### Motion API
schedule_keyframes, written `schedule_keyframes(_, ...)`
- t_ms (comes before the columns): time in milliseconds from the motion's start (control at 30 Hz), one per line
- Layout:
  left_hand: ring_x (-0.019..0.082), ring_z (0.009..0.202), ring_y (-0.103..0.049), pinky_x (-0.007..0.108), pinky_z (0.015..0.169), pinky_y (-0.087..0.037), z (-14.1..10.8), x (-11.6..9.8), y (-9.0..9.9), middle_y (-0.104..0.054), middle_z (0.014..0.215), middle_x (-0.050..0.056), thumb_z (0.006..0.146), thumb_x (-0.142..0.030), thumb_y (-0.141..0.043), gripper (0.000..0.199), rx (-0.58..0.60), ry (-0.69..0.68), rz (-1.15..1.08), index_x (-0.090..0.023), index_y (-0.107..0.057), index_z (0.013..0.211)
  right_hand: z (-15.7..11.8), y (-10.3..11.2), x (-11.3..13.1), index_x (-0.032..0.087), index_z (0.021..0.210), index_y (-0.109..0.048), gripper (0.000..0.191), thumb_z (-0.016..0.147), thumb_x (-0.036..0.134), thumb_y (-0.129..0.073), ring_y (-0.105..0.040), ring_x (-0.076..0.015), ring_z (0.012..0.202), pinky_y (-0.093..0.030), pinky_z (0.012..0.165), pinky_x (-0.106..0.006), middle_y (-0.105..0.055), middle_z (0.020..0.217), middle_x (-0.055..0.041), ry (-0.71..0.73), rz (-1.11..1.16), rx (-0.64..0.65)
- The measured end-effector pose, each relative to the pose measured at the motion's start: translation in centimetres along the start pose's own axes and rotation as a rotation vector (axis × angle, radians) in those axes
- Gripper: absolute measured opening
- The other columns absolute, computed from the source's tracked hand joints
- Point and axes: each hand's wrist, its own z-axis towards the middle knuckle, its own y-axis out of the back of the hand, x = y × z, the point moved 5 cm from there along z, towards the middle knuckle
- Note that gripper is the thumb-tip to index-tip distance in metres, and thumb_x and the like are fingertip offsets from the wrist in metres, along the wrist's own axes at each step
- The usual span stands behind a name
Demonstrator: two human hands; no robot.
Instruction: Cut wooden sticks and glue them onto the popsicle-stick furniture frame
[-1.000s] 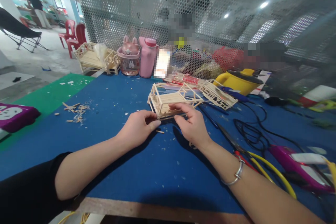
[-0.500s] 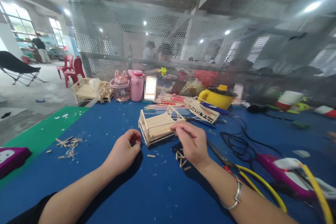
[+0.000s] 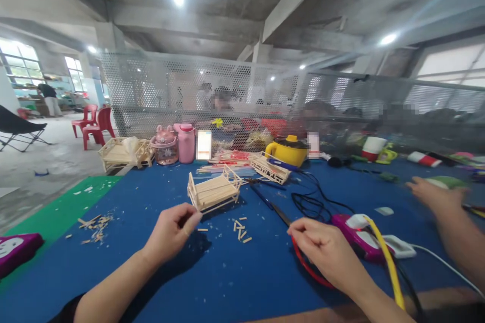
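**Hands apart over a blue table, a small stick frame beside the left one**

The small wooden stick frame [image 3: 214,193], with a flat slatted base and raised ends, sits upright on the blue tabletop [image 3: 151,290], just beyond the left hand [image 3: 170,234]. That hand's fingers are curled, with thumb and forefinger brought near each other at the frame's near left corner. Whether they touch it or pinch anything cannot be told.

The right hand [image 3: 328,252] is well apart from the frame, over the red-handled scissors [image 3: 281,214], whose dark blades point away from the person. Its fingers are bent and bunched by the base of the blades; how firmly they close on the scissors, if at all, is hidden.

Short stick pieces [image 3: 239,234] lie between the hands, and a pile of scraps [image 3: 96,224] lies farther left. Behind the frame are a bundle of sticks [image 3: 231,156], a second stick frame [image 3: 267,168] and a yellow pot [image 3: 290,152]. A pink bottle [image 3: 186,145] stands to their left. A purple power strip [image 3: 343,223] lies beyond the right hand. At the far right, another person's hand [image 3: 435,199] reaches over the table.
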Motion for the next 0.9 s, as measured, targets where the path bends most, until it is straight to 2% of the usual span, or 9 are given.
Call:
schedule_keyframes(100, 0.014, 0.061, -0.053, 0.024, 0.059, -0.040, -0.1, -3.4, -3.7, -0.062, 0.067, 0.001, 0.085, -0.039, -0.043, 0.030, 0.304, -0.143, 0.134, -0.020, -0.064, 0.076, -2.3, 0.0, -0.2, 0.020, 0.036, -0.040, 0.042, 0.077, 0.020, -0.051, -0.062, -0.0149, 0.055, -0.047, 0.049, -0.024, -0.064, 0.063, -0.0015, -0.030, -0.003, 0.055)
schedule_keyframes(167, 0.018, 0.073, -0.060, 0.026, 0.068, -0.043, 0.4, -4.8, -6.1, -0.068, 0.080, 0.003, 0.083, -0.034, -0.046, 0.025, 0.380, -0.181, 0.229, -0.022, -0.067, 0.091, -3.3, -0.3, 0.2, 0.020, 0.040, -0.047, 0.038, 0.077, 0.019, -0.050, -0.065, -0.0165, 0.062, -0.051, 0.055, -0.025, -0.066, 0.066, -0.0025, -0.019, -0.021, 0.062)
schedule_keyframes(267, 0.022, 0.090, -0.062, 0.030, 0.080, -0.044, 1.5, -5.3, -8.9, -0.067, 0.094, 0.009, 0.084, -0.026, -0.043, 0.028, 0.370, -0.134, 0.351, -0.020, -0.067, 0.098, -4.1, -1.1, 0.9, 0.021, 0.089, -0.068, 0.019, 0.077, 0.025, -0.055, -0.064, -0.0244, 0.096, -0.054, 0.079, -0.035, -0.067, 0.104, -0.0091, 0.022, -0.155, 0.000)
schedule_keyframes(333, 0.022, 0.095, -0.062, 0.030, 0.083, -0.044, 1.9, -5.0, -9.9, -0.064, 0.100, 0.011, 0.085, -0.022, -0.040, 0.032, 0.348, -0.107, 0.379, -0.019, -0.064, 0.106, -4.6, -2.1, 1.2, 0.022, 0.129, -0.049, 0.053, 0.077, 0.031, -0.057, -0.048, -0.0298, 0.120, -0.045, 0.095, -0.046, -0.051, 0.133, -0.0122, 0.077, -0.288, -0.008)
schedule_keyframes(400, 0.021, 0.094, -0.062, 0.029, 0.083, -0.044, 1.9, -4.4, -10.3, -0.063, 0.100, 0.010, 0.087, -0.022, -0.038, 0.033, 0.355, -0.088, 0.391, -0.021, -0.064, 0.107, -4.9, -3.5, 1.2, 0.024, 0.141, -0.032, 0.066, 0.080, 0.036, -0.055, -0.037, -0.0312, 0.129, -0.040, 0.099, -0.050, -0.038, 0.143, -0.0109, 0.130, -0.376, 0.046)
schedule_keyframes(533, 0.020, 0.090, -0.063, 0.027, 0.081, -0.044, 1.8, -3.5, -10.3, -0.063, 0.096, 0.009, 0.087, -0.026, -0.040, 0.031, 0.390, -0.068, 0.395, -0.023, -0.068, 0.101, -5.2, -4.7, 0.5, 0.023, 0.140, -0.029, 0.061, 0.085, 0.036, -0.051, -0.040, -0.0279, 0.128, -0.042, 0.099, -0.045, -0.043, 0.140, -0.0111, 0.146, -0.407, 0.029)
schedule_keyframes(700, 0.020, 0.088, -0.062, 0.028, 0.079, -0.044, 2.8, -3.0, -10.6, -0.065, 0.093, 0.007, 0.081, -0.026, -0.051, 0.023, 0.382, -0.024, 0.341, -0.022, -0.070, 0.092, -4.3, -1.6, -2.7, 0.016, 0.112, -0.053, 0.031, 0.088, 0.032, -0.043, -0.057, -0.0276, 0.102, -0.046, 0.086, -0.041, -0.062, 0.108, -0.0146, -0.102, -0.457, -0.138)
schedule_keyframes(800, 0.018, 0.084, -0.061, 0.026, 0.076, -0.044, 3.3, -2.8, -10.8, -0.064, 0.092, 0.006, 0.076, -0.022, -0.055, 0.015, 0.370, 0.001, 0.323, -0.020, -0.070, 0.082, -3.7, -0.5, -5.3, 0.014, 0.092, -0.060, 0.021, 0.085, 0.026, -0.044, -0.060, -0.0274, 0.084, -0.046, 0.073, -0.038, -0.064, 0.086, -0.0136, -0.351, -0.583, 0.122)
schedule_keyframes(900, 0.018, 0.085, -0.061, 0.026, 0.076, -0.044, 3.1, -3.2, -10.9, -0.063, 0.092, 0.006, 0.078, -0.019, -0.052, 0.016, 0.363, -0.028, 0.337, -0.019, -0.068, 0.079, -3.4, -0.3, -6.0, 0.017, 0.103, -0.059, 0.025, 0.081, 0.019, -0.047, -0.062, -0.0255, 0.087, -0.044, 0.073, -0.033, -0.065, 0.096, -0.0127, -0.406, -0.535, 0.346)
